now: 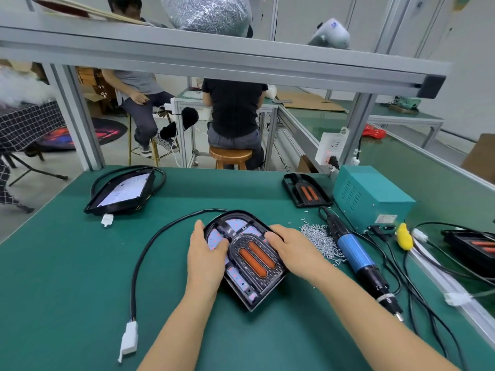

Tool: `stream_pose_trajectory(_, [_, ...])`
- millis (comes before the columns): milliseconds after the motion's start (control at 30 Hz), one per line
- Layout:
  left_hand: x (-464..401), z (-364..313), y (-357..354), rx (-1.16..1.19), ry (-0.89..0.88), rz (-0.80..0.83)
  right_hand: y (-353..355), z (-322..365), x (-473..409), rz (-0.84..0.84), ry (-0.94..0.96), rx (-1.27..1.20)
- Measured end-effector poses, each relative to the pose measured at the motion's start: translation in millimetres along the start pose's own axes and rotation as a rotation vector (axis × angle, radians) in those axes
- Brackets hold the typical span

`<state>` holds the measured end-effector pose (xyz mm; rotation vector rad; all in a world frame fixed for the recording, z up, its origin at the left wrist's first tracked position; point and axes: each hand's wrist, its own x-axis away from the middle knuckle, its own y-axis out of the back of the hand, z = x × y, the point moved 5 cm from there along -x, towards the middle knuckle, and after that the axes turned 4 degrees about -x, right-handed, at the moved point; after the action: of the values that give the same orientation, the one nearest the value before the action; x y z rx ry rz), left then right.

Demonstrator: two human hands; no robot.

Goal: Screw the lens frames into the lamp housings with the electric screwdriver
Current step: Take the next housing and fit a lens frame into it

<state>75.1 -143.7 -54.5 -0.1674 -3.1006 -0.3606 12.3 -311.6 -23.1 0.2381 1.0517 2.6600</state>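
Observation:
A black lamp housing with a white LED board lies in the middle of the green table. A black lens frame with two orange strips sits inside it. My left hand rests on the housing's left side, thumb on the frame. My right hand grips the right edge of the frame and housing. The blue and black electric screwdriver lies on the table to the right, held by neither hand. A pile of small silver screws lies between it and the housing.
A second housing lies at the back left, and another lens frame at the back right. A teal power box stands at the right with several cables. A black cable with a white plug curves at the left. People sit beyond the table.

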Motion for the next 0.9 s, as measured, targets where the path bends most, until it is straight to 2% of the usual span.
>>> stream_pose_trajectory(133, [9,-15,11,-0.36,-0.152,-0.028,1,0,-1,0.037,0.001,0.048])
stream_pose_trajectory(233, [12,-28,40,-0.692,-0.264,-0.137,2,0,-2,0.057,-0.014,0.049])
stream_pose_trajectory(300, [12,-28,66,-0.951,-0.234,-0.193,2,0,-3,0.075,-0.024,0.038])
stream_pose_trajectory(367, [10,-18,91,-1.119,-0.108,-0.174,4,0,-3,0.072,-0.048,0.02])
stream_pose_trajectory(467, [12,-2,107,-1.118,0.057,-0.09,8,2,0,0.028,-0.051,-0.028])
stream_pose_trajectory(733, [4,-3,78,-0.833,0.046,-0.054,1,4,16,0.043,-0.022,-0.033])
stream_pose_trajectory(800, [5,-7,75,-0.849,0.039,-0.035,13,2,20,-0.004,-0.02,-0.026])
stream_pose_trajectory(900, [5,-13,80,-0.918,0.026,-0.068,59,-14,28,-0.179,-0.056,0.158])
